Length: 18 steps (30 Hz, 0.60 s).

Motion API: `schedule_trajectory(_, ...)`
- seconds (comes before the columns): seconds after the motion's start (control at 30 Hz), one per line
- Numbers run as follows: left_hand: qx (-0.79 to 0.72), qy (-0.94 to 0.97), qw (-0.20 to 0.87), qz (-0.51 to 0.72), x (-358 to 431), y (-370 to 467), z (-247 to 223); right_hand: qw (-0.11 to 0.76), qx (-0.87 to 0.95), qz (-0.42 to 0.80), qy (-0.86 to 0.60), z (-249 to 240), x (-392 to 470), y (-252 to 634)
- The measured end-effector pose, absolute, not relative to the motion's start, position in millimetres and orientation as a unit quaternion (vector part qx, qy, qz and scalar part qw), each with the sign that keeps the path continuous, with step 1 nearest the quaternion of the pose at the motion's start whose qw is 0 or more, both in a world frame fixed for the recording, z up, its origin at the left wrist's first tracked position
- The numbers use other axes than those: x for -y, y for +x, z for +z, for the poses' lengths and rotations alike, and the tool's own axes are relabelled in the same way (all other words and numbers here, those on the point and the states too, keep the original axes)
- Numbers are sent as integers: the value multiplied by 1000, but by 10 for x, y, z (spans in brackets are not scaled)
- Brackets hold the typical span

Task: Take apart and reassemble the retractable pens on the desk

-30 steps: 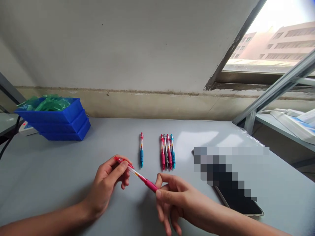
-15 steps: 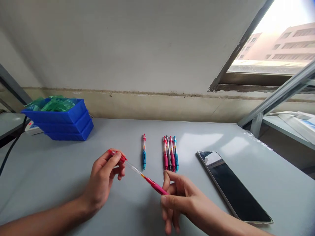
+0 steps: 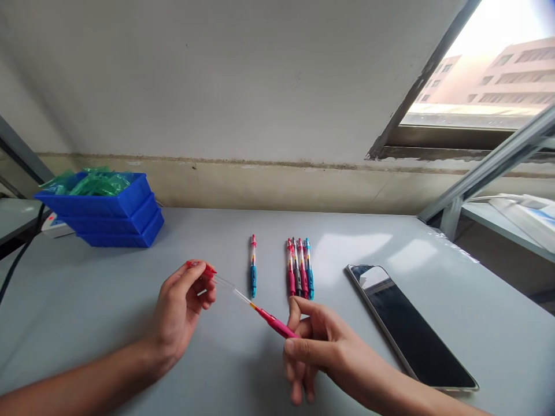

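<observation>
My left hand (image 3: 182,306) pinches the red clip end of a pen's clear upper barrel (image 3: 223,282) between thumb and fingers. In my right hand (image 3: 318,344), thumb and index finger close on the pink grip half of the same pen (image 3: 275,325). A thin refill (image 3: 243,297) sticks out of the pink half, its far end at or just inside the mouth of the clear barrel. Beyond the hands, a pen with a red top and blue grip (image 3: 253,266) lies alone. To its right, several pens (image 3: 300,268) lie side by side, close past my right fingertips.
A black-screened phone (image 3: 410,326) lies right of my right forearm. Stacked blue bins (image 3: 117,222) stand at the back left, green plastic bags (image 3: 102,184) in the top one. The grey table (image 3: 208,231) meets a wall; metal frame bars (image 3: 485,170) rise at the sides.
My left hand has moved left, drawing the clear barrel along the refill and away from the pink half. My right hand has hardly moved.
</observation>
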State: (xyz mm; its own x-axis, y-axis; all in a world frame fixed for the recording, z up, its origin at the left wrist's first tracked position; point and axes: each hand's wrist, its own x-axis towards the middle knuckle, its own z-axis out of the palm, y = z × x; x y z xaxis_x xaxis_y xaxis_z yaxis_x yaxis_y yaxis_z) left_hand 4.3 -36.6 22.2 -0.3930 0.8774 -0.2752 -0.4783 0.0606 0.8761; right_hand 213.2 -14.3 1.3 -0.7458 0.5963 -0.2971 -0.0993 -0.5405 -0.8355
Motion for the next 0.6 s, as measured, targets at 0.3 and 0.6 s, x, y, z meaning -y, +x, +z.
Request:
schedule_trajectory(0.3, -502, 353, 567, 551, 472, 127, 201, 220, 480, 778, -341, 78, 132, 2101)
schedule_trajectory(0.6, -489, 422, 560, 519, 477, 114, 117, 204, 480, 786, -332, 22, 171, 2101)
